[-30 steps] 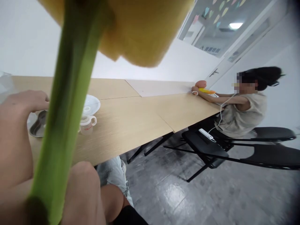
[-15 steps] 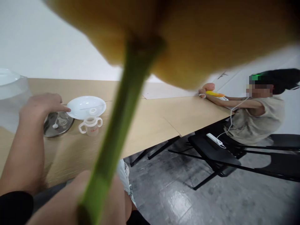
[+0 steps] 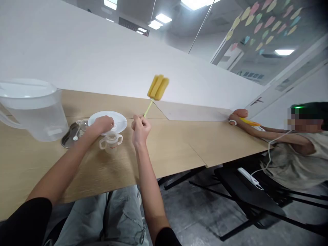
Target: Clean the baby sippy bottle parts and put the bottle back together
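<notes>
My right hand (image 3: 141, 128) is closed around the thin green handle of a yellow sponge bottle brush (image 3: 158, 87), sponge end up, above the table. My left hand (image 3: 104, 124) reaches over a white plate (image 3: 120, 118) with its fingers pinched at a small white ring (image 3: 114, 128), partly hidden by the fingertips. Just in front of the plate stands a clear two-handled baby bottle (image 3: 111, 142) with an open top and red print. Left of it, a metal tray (image 3: 67, 138) carries a clear nipple (image 3: 83, 125) and a straw with a white weight (image 3: 76, 138), partly behind my forearm.
A large clear pitcher (image 3: 46, 116) with a white lid stands at the left. A white wall (image 3: 102, 65) runs behind the wooden table (image 3: 174, 143). At the right a person (image 3: 294, 153) sits with arms on the table; a black chair (image 3: 248, 191) holds a white power bank (image 3: 249, 177).
The brush has moved from right before the camera out over the table in my right hand. My left hand has shifted from the plate's left edge to over the plate.
</notes>
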A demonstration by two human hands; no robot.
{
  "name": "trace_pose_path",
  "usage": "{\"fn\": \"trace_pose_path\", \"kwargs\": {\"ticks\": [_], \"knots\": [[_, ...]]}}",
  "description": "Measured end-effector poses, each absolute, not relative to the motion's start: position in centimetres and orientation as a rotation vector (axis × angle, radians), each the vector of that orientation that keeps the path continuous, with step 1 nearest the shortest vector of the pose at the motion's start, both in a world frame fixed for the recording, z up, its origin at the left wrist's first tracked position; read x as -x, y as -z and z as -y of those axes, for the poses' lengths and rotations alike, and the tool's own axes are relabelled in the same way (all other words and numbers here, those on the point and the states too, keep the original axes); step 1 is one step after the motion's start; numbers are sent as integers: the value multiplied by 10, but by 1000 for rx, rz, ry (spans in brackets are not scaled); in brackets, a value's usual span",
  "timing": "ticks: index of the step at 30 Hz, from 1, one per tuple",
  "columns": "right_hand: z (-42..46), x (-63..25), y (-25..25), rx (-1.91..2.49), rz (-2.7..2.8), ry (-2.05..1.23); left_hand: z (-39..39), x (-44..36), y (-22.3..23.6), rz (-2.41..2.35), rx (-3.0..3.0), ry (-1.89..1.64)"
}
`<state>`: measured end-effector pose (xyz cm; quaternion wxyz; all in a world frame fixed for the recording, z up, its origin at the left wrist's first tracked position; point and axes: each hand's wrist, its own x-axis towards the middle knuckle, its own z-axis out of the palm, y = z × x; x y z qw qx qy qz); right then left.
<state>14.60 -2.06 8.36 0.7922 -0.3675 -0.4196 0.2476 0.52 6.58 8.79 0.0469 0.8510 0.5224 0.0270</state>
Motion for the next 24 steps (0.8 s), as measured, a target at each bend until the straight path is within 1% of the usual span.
{"fn": "trace_pose_path", "kwargs": {"ticks": [4,10,13,16,18,21,24], "knots": [[-28,-165,-45,1030,972,-512,-79,-8,-66,-1611,-2559,19],[-44,-171,-10,1155,1096,-445,-89,-7,-55,-1614,-2522,64],[-47,-173,-3,1223,1181,-312,-88,-6,-59,-1580,-2536,44],[-46,-176,1,1240,1270,-128,-87,-1,-71,-1529,-2586,-9],[-45,-177,3,1267,1313,-41,-85,7,-85,-1497,-2619,-176],[-41,-176,5,1317,1400,43,-83,22,-107,-1467,-2511,-692],[-38,-173,9,1267,1586,171,-81,32,-122,-1382,-2183,-1150]]}}
